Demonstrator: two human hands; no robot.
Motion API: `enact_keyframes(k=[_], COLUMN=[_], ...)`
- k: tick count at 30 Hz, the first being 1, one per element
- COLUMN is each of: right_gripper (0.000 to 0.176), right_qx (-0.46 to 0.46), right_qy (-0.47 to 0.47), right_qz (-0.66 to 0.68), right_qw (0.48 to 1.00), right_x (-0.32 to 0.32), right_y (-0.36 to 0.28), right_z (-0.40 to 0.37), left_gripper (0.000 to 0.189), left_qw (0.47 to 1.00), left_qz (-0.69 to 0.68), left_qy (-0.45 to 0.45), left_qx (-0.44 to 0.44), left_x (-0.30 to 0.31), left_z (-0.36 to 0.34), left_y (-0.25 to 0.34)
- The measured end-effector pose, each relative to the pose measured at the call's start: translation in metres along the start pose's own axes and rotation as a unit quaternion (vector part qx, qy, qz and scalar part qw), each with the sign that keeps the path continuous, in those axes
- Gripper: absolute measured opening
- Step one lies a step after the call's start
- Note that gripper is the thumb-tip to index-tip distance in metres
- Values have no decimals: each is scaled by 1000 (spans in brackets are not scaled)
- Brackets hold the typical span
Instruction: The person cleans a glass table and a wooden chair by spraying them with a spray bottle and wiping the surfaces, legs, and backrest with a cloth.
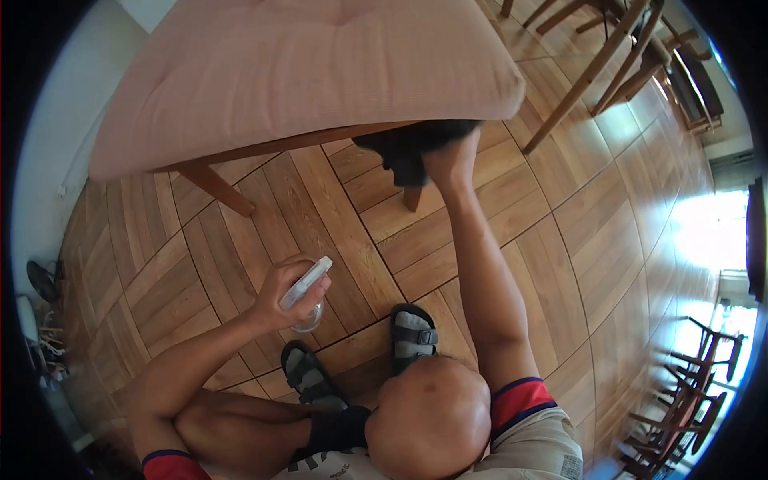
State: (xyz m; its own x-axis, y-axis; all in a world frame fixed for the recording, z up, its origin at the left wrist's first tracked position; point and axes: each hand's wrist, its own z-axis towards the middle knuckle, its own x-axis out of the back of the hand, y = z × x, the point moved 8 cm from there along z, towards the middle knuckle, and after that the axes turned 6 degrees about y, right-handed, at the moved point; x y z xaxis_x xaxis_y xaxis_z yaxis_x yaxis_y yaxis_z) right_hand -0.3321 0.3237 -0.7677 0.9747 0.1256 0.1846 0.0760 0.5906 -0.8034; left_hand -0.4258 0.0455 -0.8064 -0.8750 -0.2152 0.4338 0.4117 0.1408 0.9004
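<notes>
My left hand (282, 290) is wrapped round a spray bottle with a white trigger head (307, 282) and a clear body (310, 320), held above the floor near my knee. My right hand (454, 166) reaches to the front right corner of a wooden chair, just under its pink cushion (320, 64). In that hand is a dark cloth (404, 156), bunched against the seat frame; the cushion's edge and the cloth hide most of my fingers. The chair's left front leg (214, 188) shows in full, while only the foot of another leg (413, 198) appears below the cloth.
Wood-patterned tiles (552, 280) cover the floor. Other wooden chairs (624, 72) stand at the upper right, and more chairs (688, 392) at the lower right. A white wall (60, 120) runs along the left. My sandalled feet (414, 336) are below the chair's front.
</notes>
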Motion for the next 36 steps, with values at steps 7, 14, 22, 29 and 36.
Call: enact_keyframes(k=[7,14,22,29,36], right_gripper=[35,48,20,21,28], right_qx=[89,-127,-128,117,29], right_qy=[55,-53,-69,90,-30], right_qz=[-130,-119,100,32,-105], right_qw=[986,983,984,988,994], right_x=[-7,-13,-11,-2,-8], right_y=[48,172,-35,-8,29], right_z=[-59,-158,30,-4,-33], left_gripper=[23,19,25,21,22], left_qw=[999,998,999,998,998], left_qz=[4,-32,29,24,14], left_qy=[50,57,24,53,54], left_qx=[-17,26,37,31,26], left_x=[3,-2,-6,-5,-2], left_z=[17,7,7,9,12], left_y=[14,12,8,10,6])
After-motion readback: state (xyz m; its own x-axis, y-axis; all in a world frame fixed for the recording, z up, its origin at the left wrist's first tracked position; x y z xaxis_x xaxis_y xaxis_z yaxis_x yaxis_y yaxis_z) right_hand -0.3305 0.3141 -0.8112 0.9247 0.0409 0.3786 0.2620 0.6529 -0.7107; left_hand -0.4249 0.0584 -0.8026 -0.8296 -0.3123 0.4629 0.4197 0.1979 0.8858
